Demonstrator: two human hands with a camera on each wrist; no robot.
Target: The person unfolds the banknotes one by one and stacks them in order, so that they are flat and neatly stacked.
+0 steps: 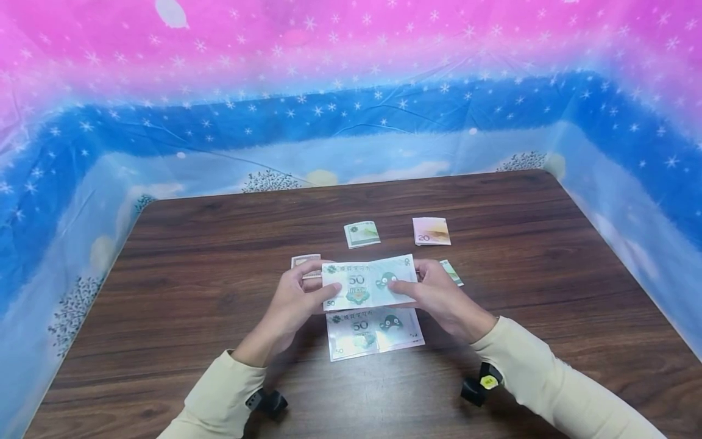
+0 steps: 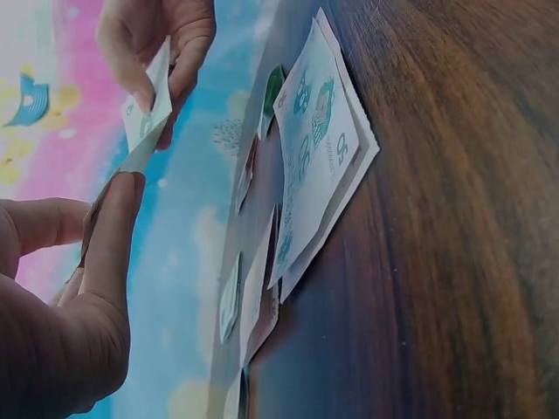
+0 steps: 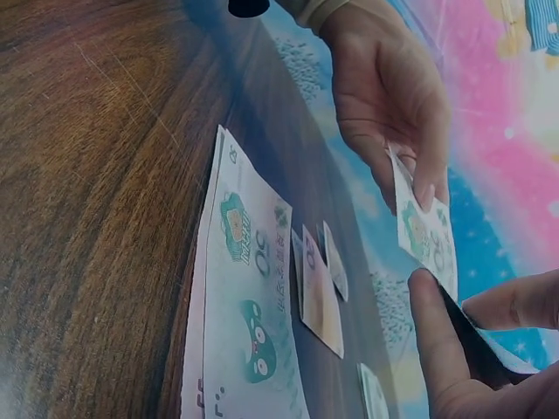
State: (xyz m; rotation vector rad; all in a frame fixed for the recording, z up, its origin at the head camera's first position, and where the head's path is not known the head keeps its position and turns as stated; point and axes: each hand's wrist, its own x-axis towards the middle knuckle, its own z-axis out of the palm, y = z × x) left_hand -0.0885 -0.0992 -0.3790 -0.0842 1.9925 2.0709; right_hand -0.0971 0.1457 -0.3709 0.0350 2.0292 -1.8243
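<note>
A green-and-white play banknote (image 1: 373, 292) marked 50 is held up by both ends, face toward me, with a slight crease in its middle. My left hand (image 1: 296, 302) pinches its left end, thumb on the front and fingers behind. At the right end, my right hand (image 1: 446, 299) grips it the same way. Just below and nearer me, more 50 banknotes (image 1: 373, 335) lie flat on the table, overlapped along their top by the held one. The right wrist view shows that pile (image 3: 249, 288) as at least two layered notes, apart from the raised note (image 3: 424, 231).
Beyond my hands on the brown wooden table (image 1: 219, 244) lie a folded green note (image 1: 362, 234) and a folded pink 20 note (image 1: 431, 231). Another note (image 1: 305, 261) is partly hidden behind my left hand, and a green one (image 1: 452, 273) behind my right.
</note>
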